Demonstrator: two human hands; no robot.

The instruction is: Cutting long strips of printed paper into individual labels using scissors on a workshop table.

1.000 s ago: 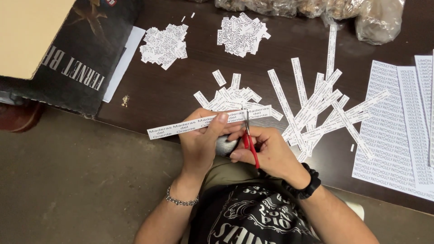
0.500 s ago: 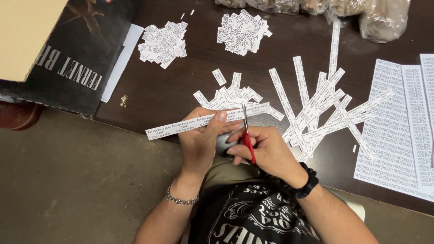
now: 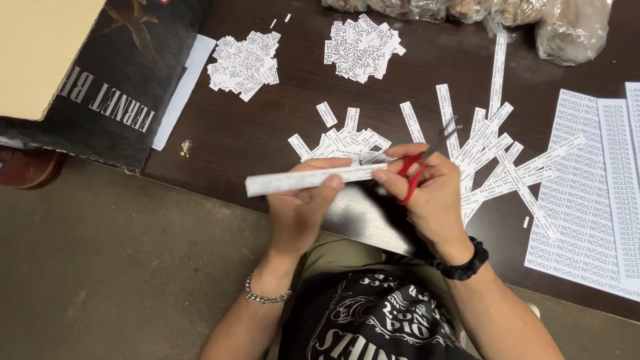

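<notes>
My left hand (image 3: 299, 212) pinches a long white printed paper strip (image 3: 287, 182) held level over the table's front edge. My right hand (image 3: 427, 193) grips red-handled scissors (image 3: 417, 175), blades pointing up and right, away from the strip's right end; its fingertips also touch that end. Just beyond the strip lies a small heap of short cut paper slips (image 3: 347, 141) on the dark wooden table (image 3: 253, 127).
Two more heaps of cut slips (image 3: 243, 63) (image 3: 363, 47) lie farther back. Long uncut strips (image 3: 493, 157) fan out at right beside printed sheets (image 3: 587, 193). Clear plastic bags (image 3: 573, 27) sit at the back edge. A dark cardboard box (image 3: 100, 87) stands at left.
The scissors swung from upright on the strip to tilted up-right, off it. The strip got shorter at its right end. Both hands shifted slightly right.
</notes>
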